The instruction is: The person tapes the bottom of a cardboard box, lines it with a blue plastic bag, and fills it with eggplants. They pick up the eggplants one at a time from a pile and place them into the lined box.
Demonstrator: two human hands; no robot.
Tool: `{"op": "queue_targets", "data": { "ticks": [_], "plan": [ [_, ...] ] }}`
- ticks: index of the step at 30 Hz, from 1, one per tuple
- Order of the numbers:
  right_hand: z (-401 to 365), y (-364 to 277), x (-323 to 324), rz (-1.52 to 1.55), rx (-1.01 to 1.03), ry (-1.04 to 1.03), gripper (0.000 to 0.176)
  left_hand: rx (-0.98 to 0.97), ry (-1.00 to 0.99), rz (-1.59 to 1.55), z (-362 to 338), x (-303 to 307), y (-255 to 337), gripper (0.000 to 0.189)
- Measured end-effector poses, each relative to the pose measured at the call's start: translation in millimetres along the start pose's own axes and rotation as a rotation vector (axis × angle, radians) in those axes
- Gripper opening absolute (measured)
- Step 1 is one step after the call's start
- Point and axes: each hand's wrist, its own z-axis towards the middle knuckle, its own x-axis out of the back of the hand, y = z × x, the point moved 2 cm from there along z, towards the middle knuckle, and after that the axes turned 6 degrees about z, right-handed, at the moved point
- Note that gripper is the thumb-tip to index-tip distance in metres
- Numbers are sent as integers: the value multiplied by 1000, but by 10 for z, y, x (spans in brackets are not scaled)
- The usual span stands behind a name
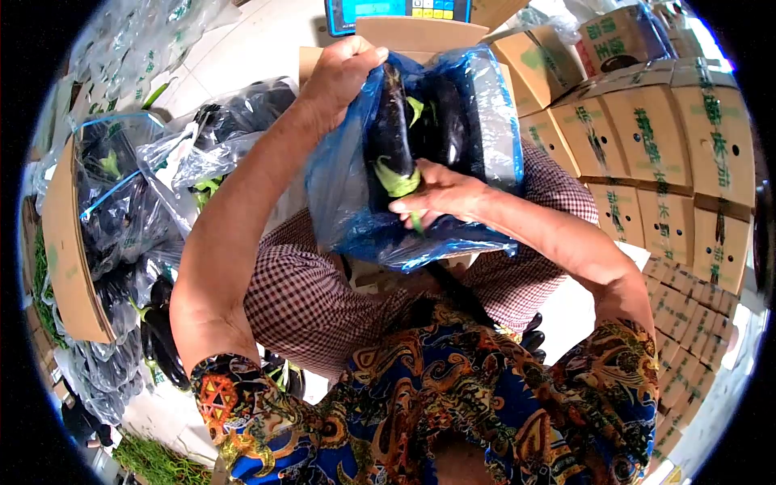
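Observation:
My right hand (443, 194) is closed around the green stem end of a long dark eggplant (391, 121). That eggplant lies along the left inside of a blue plastic liner bag (338, 198). Beside it in the same bag are other eggplants (450, 125), partly covered by my hand and forearm. At the upper left corner, my left hand (346, 77) pinches the edge of the blue bag. The bag lines a cardboard box (420, 34), whose far flap stands up; most of its walls are hidden by the plastic.
Beyond the box stands a digital scale (396, 10). Stacked cartons (659, 145) with green print line the right side. On the left, clear plastic bags of eggplants (133, 226) crowd an open carton (77, 250). Green vegetables (158, 462) lie at the lower left.

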Motion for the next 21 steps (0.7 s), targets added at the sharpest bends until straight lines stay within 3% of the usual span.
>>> {"op": "queue_targets", "data": {
  "ticks": [3,4,5,6,11,14,15,17,19,21],
  "plan": [
    [213,45,29,-241,-111,107,84,45,-81,-49,-98,-179,136,19],
    [176,31,40,-230,-40,82,100,17,-102,-61,-108,-191,147,17],
    [112,17,86,-291,-106,111,97,19,-92,-43,-121,-169,175,17],
    [183,165,170,-463,-23,157,95,24,-84,-26,-137,-149,208,17],
    [269,435,355,-496,39,226,89,52,-13,-5,-190,-110,279,17],
    [136,402,341,-369,128,244,84,-19,-27,284,-130,7,152,19],
    [68,356,339,-285,257,155,84,-58,-20,410,-124,26,142,20],
    [-77,107,305,17,124,58,89,-62,-28,483,-111,47,113,20],
    [-111,-217,191,176,147,227,87,-30,-72,435,-78,90,6,19],
    [38,-428,142,-2,95,383,85,10,-54,373,-42,118,-81,18]
  ]
}}
